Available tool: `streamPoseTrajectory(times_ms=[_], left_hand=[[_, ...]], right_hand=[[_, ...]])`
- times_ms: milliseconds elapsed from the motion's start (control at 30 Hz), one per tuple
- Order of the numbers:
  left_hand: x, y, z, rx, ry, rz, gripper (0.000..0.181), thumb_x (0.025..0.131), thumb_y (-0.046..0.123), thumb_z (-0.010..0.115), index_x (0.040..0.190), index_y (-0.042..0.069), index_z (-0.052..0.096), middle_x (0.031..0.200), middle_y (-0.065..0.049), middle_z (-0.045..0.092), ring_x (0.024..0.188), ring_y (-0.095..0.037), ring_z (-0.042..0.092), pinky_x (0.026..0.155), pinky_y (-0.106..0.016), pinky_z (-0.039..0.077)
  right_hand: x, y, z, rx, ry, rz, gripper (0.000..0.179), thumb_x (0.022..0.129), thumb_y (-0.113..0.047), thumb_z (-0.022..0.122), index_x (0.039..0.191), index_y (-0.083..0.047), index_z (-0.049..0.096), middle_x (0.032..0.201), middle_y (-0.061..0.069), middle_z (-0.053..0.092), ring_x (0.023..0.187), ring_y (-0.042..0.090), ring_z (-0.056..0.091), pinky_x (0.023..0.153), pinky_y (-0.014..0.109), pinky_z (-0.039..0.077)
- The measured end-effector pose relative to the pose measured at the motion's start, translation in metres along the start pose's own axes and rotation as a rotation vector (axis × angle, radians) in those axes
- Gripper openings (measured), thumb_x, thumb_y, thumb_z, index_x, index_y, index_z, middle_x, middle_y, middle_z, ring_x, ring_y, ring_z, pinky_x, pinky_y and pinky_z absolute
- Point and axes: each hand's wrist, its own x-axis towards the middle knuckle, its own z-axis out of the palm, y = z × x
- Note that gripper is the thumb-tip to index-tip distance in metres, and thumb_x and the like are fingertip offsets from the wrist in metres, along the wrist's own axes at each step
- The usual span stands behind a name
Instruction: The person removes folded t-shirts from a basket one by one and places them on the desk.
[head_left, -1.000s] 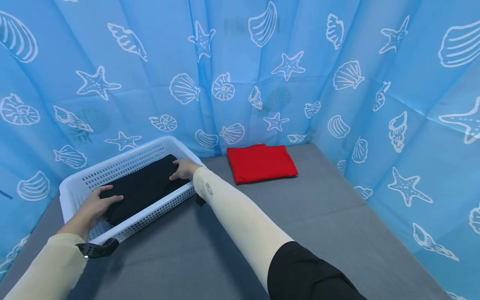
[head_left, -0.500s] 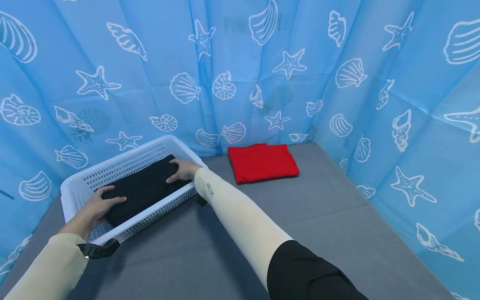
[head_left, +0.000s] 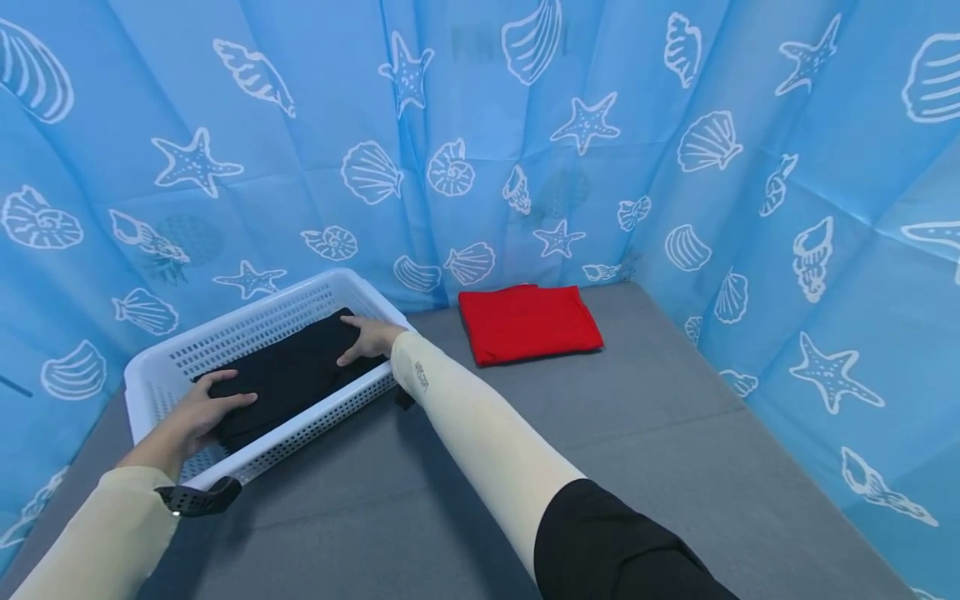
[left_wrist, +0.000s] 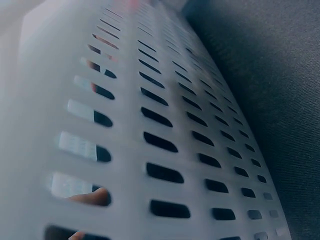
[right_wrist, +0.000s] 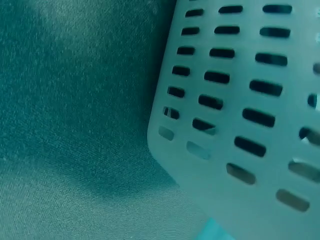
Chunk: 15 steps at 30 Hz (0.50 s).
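Note:
A folded black cloth (head_left: 296,371) lies lengthwise inside a white perforated plastic basket (head_left: 251,321). At the cloth's left end my left hand (head_left: 197,417) rests with thumb and a finger spread over the top; its other fingers are hidden. My right hand (head_left: 371,340) reaches over the near right corner and touches the cloth's right end, thumb and a finger apart. The left wrist view looks along the slotted basket wall (left_wrist: 125,150), with a fingertip (left_wrist: 95,196) showing through a slot. Only the basket's outer corner (right_wrist: 225,140) and the surface show in the right wrist view.
A folded red cloth (head_left: 531,325) lies on the grey fabric-covered surface (head_left: 652,467), right of the basket. A blue curtain (head_left: 465,108) with white shell and starfish prints hangs behind and along the right side, close to the basket's back wall.
The head view has turned slightly, so the scene sits a little differently in the frame. My left fingertips have slid very slightly right over the black cloth. Basket and red cloth stay put.

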Motion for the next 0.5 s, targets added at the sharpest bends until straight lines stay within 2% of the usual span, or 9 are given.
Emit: streamPoseTrajectory(times_ms=[100,300,500], left_hand=[[-0.0003,-0.0012,-0.0001,-0.011,0.000,-0.003,0.086,0.084,0.028,0.064,0.144,0.005,0.006,0.135,-0.033,0.017,0.078,-0.018,0.057,0.069,-0.040,0.051],[-0.0021,0.0013,0.0006,0.008,0.032,0.007,0.086,0.083,0.030,0.065,0.144,0.006,0.009,0.134,-0.033,0.020,0.080,-0.020,0.056,0.067,-0.041,0.050],[-0.0027,0.0051,0.0006,-0.012,0.017,0.019,0.086,0.082,0.029,0.065,0.143,0.005,0.009,0.134,-0.032,0.021,0.074,-0.015,0.056,0.068,-0.041,0.051]], right_hand=[[0.0019,0.0017,-0.0013,0.043,-0.045,0.006,0.080,0.078,-0.023,0.071,0.141,-0.038,0.024,0.147,-0.006,0.020,0.131,0.018,0.023,0.101,0.038,0.028],[0.0062,0.0050,-0.0068,0.161,-0.142,-0.013,0.080,0.080,-0.020,0.069,0.142,-0.037,0.022,0.148,-0.005,0.013,0.132,0.021,0.019,0.101,0.041,0.028],[0.0084,0.0049,-0.0085,0.188,-0.140,-0.018,0.077,0.080,-0.018,0.068,0.141,-0.035,0.025,0.148,-0.001,0.016,0.131,0.023,0.021,0.099,0.044,0.030]])
